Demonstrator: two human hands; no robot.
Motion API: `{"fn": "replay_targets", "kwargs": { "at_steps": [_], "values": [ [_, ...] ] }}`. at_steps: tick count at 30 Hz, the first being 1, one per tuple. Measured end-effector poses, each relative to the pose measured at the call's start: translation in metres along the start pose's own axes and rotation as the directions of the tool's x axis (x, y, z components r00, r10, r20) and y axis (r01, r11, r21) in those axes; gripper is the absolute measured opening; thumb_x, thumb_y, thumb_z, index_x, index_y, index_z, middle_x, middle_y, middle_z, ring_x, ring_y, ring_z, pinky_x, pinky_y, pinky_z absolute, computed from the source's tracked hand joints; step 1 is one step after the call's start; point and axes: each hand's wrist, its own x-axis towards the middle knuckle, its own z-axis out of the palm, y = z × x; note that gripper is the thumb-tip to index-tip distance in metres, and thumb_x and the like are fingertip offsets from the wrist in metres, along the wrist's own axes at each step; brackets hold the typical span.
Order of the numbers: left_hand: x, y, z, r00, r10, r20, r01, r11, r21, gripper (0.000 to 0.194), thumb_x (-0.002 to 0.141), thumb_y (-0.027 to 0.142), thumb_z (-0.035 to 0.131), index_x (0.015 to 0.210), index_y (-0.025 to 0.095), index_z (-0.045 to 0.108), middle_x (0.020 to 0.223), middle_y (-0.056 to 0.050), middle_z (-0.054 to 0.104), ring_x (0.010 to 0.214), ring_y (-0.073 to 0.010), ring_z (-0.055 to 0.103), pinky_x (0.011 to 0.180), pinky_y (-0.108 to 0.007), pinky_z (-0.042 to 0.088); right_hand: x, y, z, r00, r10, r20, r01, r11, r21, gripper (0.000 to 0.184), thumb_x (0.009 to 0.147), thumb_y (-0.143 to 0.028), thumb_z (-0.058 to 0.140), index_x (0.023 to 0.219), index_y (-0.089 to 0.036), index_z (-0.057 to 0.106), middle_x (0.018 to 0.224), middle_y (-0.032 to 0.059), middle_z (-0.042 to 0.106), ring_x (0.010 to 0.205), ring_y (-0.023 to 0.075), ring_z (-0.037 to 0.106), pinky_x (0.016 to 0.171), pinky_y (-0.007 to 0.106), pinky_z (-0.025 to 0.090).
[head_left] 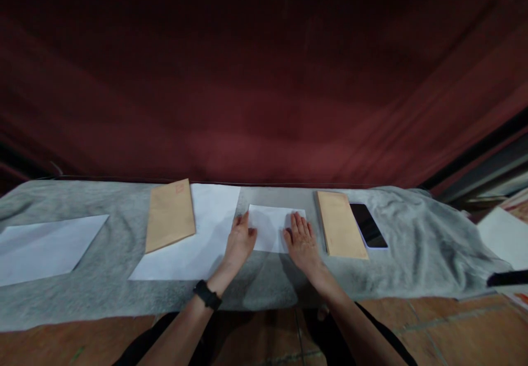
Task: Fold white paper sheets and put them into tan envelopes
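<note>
A folded white sheet of paper [270,224] lies on the grey cloth [107,256] in front of me. My left hand [240,240], with a black watch on the wrist, rests at the sheet's left edge, fingers extended and touching it. On the sheet's right part my right hand [302,238] lies flat with its fingers spread, pressing down. Neither hand holds anything.
A brown envelope [170,215] lies on a large white sheet [198,245] to the left; another white sheet [45,247] is at far left. A stack of brown envelopes [340,224] and a black phone [368,225] lie right. Dark red curtain [264,80] behind.
</note>
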Motion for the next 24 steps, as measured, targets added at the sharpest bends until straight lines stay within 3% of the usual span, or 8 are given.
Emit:
{"fn": "replay_targets", "kwargs": {
  "at_steps": [7,11,15,19,22,24],
  "values": [
    [0.002,-0.011,0.011,1.0,0.024,-0.013,-0.025,0.996,-0.091,0.057,0.075,-0.001,0.055,0.131,0.011,0.058,0.119,-0.012,0.063,0.111,-0.0225,0.064,0.105,-0.035,0.048,-0.008,-0.025,0.001,0.981,-0.185,0.053,0.177,0.976,0.128,0.054,0.104,-0.037,0.032,0.152,-0.013,0.037,0.159,0.0119,0.036,0.147,0.0245,0.031,0.12,0.046,0.026],
    [0.002,-0.018,0.015,0.999,0.002,-0.036,-0.008,0.987,-0.158,0.054,0.072,-0.001,0.061,0.123,0.015,0.064,0.114,-0.009,0.064,0.099,-0.0207,0.067,0.099,-0.036,0.053,-0.012,-0.025,0.002,0.983,-0.176,0.049,0.168,0.978,0.123,0.053,0.104,-0.038,0.034,0.151,-0.014,0.039,0.157,0.0117,0.039,0.146,0.0262,0.034,0.119,0.047,0.026],
    [0.003,-0.019,0.017,0.997,0.033,-0.064,-0.043,0.985,-0.166,0.055,0.072,-0.002,0.06,0.123,0.016,0.064,0.12,-0.009,0.062,0.107,-0.021,0.065,0.104,-0.035,0.05,-0.009,-0.02,0.0,0.989,-0.128,0.075,0.121,0.988,0.096,0.052,0.105,-0.038,0.032,0.151,-0.015,0.04,0.157,0.0114,0.038,0.146,0.0273,0.034,0.119,0.048,0.025],
    [-0.001,-0.013,0.012,0.996,0.068,-0.053,-0.071,0.996,-0.054,0.053,0.076,0.0,0.057,0.127,0.014,0.062,0.126,-0.012,0.06,0.112,-0.0216,0.063,0.105,-0.034,0.048,-0.003,-0.014,-0.003,0.992,-0.06,0.114,0.052,0.996,0.07,0.052,0.105,-0.037,0.031,0.152,-0.015,0.039,0.159,0.0112,0.035,0.146,0.0283,0.033,0.119,0.049,0.024],
    [-0.009,-0.004,0.008,0.988,0.128,-0.091,-0.116,0.985,0.126,0.044,0.085,0.01,0.053,0.128,0.014,0.062,0.13,-0.015,0.059,0.113,-0.0273,0.062,0.103,-0.043,0.049,0.001,-0.012,-0.004,0.991,-0.02,0.135,0.011,0.997,0.071,0.051,0.105,-0.036,0.03,0.151,-0.015,0.04,0.159,0.0113,0.034,0.147,0.0284,0.032,0.119,0.049,0.023],
    [-0.013,0.004,0.01,0.967,0.223,-0.12,-0.193,0.956,0.22,0.041,0.091,0.017,0.048,0.13,0.013,0.061,0.135,-0.018,0.057,0.124,-0.0323,0.055,0.107,-0.05,0.043,0.003,-0.013,-0.003,0.991,-0.015,0.134,0.002,0.996,0.092,0.052,0.106,-0.036,0.028,0.151,-0.014,0.041,0.159,0.0115,0.035,0.147,0.0276,0.032,0.12,0.049,0.022]
  ]
}}
